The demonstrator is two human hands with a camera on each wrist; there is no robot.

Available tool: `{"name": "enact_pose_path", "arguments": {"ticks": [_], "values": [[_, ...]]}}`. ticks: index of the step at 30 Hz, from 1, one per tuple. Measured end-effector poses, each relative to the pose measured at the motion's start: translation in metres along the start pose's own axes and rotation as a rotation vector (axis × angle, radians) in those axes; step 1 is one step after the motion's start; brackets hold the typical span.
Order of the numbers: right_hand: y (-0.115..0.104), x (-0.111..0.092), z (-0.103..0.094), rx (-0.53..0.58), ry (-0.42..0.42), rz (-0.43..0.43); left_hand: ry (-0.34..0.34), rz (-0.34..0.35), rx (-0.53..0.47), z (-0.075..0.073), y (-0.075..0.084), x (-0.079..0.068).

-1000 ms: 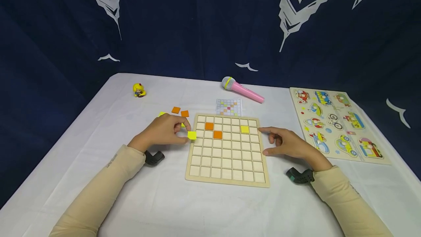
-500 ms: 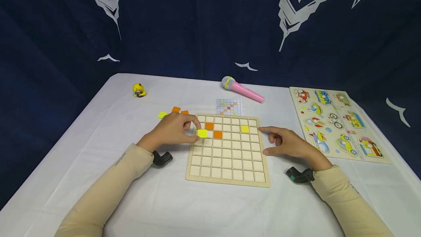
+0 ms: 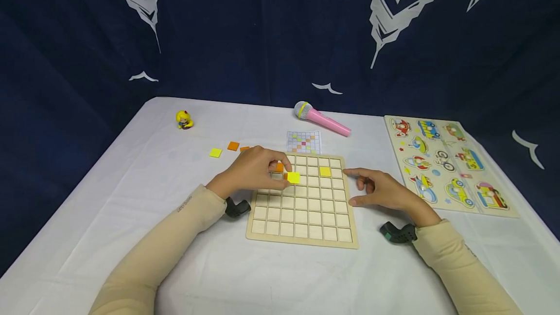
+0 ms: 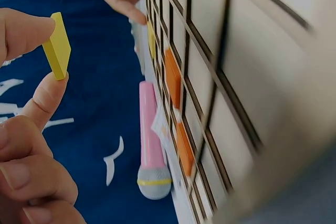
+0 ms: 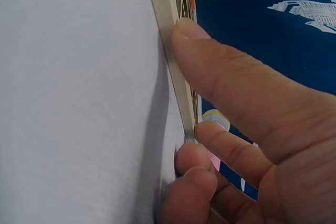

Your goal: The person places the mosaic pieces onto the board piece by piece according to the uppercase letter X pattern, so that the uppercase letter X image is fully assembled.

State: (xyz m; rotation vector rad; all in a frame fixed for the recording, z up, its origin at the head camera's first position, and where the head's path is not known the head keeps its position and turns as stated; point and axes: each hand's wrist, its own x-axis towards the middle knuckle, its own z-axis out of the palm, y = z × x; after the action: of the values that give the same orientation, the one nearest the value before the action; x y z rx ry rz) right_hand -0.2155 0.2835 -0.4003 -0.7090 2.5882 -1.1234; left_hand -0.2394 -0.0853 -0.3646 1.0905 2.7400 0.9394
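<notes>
Yellow tile (image 3: 293, 178) held above the grid board (image 3: 302, 240)
It is pinched edgewise by the left hand (image 3: 253, 170), presumably to keep its faces free; the board's right side is touched, not gripped, by the right hand (image 3: 384, 190), likely for steadying. Two orange tiles (image 4: 172, 80) and another yellow tile (image 3: 325, 171) are set in cells.

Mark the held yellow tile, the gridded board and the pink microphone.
Held yellow tile (image 3: 293, 178): head view, middle of its face.
Gridded board (image 3: 301, 204): head view, bare cell near its middle.
Pink microphone (image 4: 151, 136): left wrist view, on its handle.
</notes>
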Motion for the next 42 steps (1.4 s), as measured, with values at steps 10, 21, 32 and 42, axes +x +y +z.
{"name": "enact_pose_path", "arguments": {"ticks": [10, 21, 32, 42], "values": [[0.001, 0.0, 0.0, -0.003, 0.003, -0.004, -0.015, -0.003, 0.064, 0.013, 0.016, 0.021], [0.0, 0.002, 0.0, 0.004, -0.002, 0.009, -0.07, -0.05, 0.122, 0.024, 0.021, 0.041], [0.001, 0.003, 0.0, 0.006, -0.005, 0.007, -0.146, -0.125, 0.223, 0.032, 0.022, 0.053], [0.0, 0.002, 0.0, 0.02, -0.007, 0.012, -0.176, -0.167, 0.252, 0.037, 0.027, 0.057]]}}
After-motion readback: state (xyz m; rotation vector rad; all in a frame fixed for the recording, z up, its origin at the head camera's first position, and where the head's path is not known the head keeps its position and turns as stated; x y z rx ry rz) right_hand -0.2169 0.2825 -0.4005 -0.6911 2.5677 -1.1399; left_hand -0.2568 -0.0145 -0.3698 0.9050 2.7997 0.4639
